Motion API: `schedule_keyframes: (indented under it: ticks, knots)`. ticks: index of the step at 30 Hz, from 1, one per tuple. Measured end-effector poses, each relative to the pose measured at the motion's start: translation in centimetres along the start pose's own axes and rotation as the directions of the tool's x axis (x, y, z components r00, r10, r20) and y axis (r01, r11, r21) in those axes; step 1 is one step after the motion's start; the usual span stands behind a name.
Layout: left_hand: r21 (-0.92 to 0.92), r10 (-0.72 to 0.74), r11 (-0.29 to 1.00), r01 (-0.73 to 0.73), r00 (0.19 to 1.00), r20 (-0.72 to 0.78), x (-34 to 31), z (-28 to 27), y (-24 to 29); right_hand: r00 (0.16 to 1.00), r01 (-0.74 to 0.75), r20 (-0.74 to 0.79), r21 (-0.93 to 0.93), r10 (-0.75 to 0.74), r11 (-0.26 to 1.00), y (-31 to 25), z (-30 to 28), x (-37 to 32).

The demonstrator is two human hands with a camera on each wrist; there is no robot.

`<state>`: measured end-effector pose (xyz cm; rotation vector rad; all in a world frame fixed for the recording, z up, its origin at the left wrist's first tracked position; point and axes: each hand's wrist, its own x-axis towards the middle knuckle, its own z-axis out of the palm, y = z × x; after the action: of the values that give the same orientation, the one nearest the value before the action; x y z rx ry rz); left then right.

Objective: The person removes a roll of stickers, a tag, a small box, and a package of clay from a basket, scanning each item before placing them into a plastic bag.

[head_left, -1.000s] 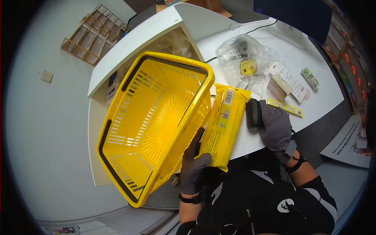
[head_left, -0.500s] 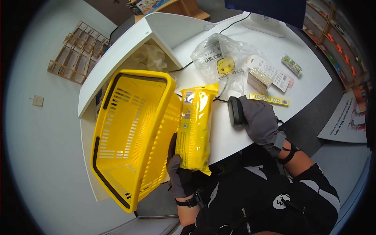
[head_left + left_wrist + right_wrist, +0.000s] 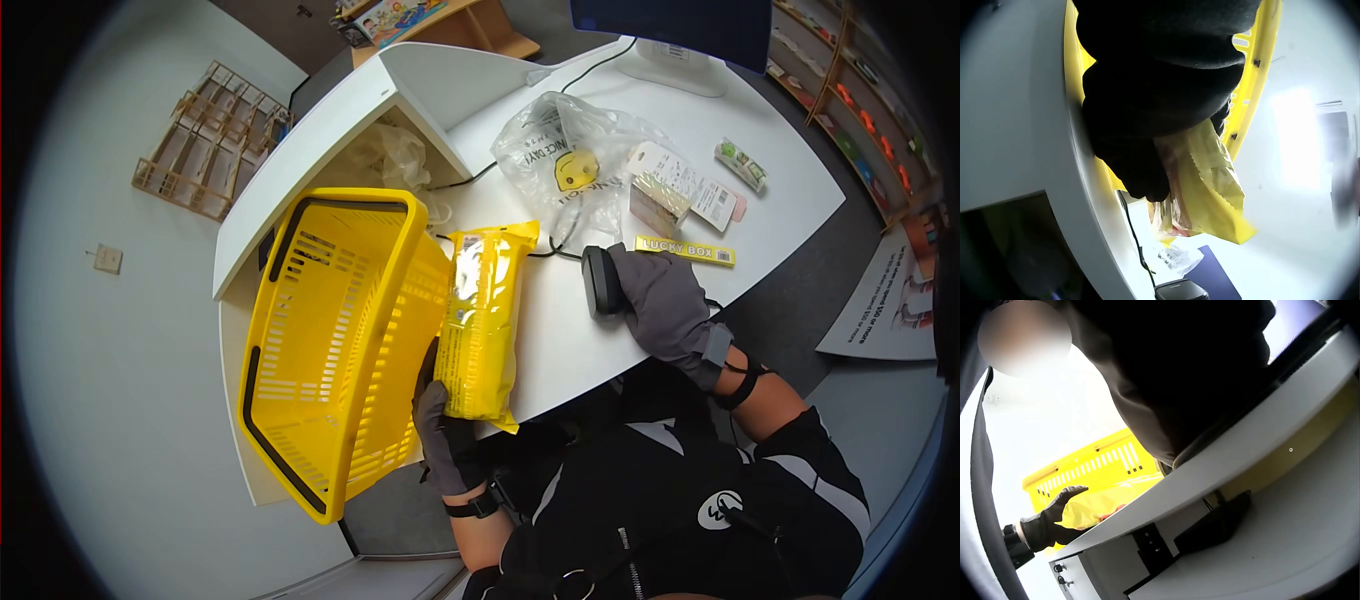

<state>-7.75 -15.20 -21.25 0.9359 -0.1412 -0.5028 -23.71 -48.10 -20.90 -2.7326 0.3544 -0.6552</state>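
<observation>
Against the basket's right side, in the head view, stands a long yellow package, its glossy side up. My gloved left hand grips its lower left end, thumb on the near side. In the left wrist view the dark glove covers part of the package. The right hand holds a black corded device over the table. The yellow basket is tilted, its opening facing left. In the right wrist view the left hand is beside the package; the right glove fills the top.
A clear plastic bag with a smiley lies on the white table. Right of it are a carded pack, a green-white packet and a yellow LUCKY BOX. A screen stands behind.
The left hand has turned the package so its barcode face no longer shows, and moved it left relative to the device. The head view has shifted; basket and table items sit farther left in it.
</observation>
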Motion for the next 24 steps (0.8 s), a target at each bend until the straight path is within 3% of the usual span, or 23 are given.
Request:
schedule_keyframes:
  ticks: [3,5,8,13,16,21,23,24]
  knots:
    - [0.286,0.039,0.958,-0.034,0.999,-0.013,-0.6,1.5,0.7,1.000,0.008,0.028,0.038,-0.009,0.999,-0.1,-0.7,0.0]
    - [0.280,0.022,0.960,-0.019,1.000,-0.006,-1.0,1.5,0.9,0.999,0.014,0.042,0.052,-0.017,0.999,-0.2,-1.3,0.1]
    - [0.267,-0.025,0.963,0.024,1.000,0.001,-1.4,1.7,0.9,0.965,-0.063,0.257,0.020,0.056,0.998,-0.4,-2.6,0.1]
    - [0.326,-0.023,0.944,0.047,0.997,-0.076,-1.8,2.1,0.8,0.988,0.059,0.142,-0.023,-0.055,0.998,-0.9,-4.4,0.2]
    - [0.287,-0.002,0.958,0.025,0.997,-0.079,-1.3,1.3,0.5,0.943,-0.009,0.333,0.039,-0.005,0.999,-1.4,-6.7,0.8]
    - [0.356,0.031,0.934,0.006,0.995,-0.098,-1.5,0.7,0.0,0.933,-0.020,0.361,0.044,0.003,0.999,-2.5,-10.3,4.1]
    - [0.390,0.059,0.921,-0.011,0.992,-0.109,-1.5,1.6,0.4,0.974,0.167,0.184,-0.173,-0.134,0.971,-1.2,-9.4,6.7]
    - [0.386,0.057,0.922,-0.011,0.993,-0.108,-1.5,1.8,0.5,0.965,0.112,0.258,-0.274,-0.039,0.955,-1.3,-8.9,8.8]
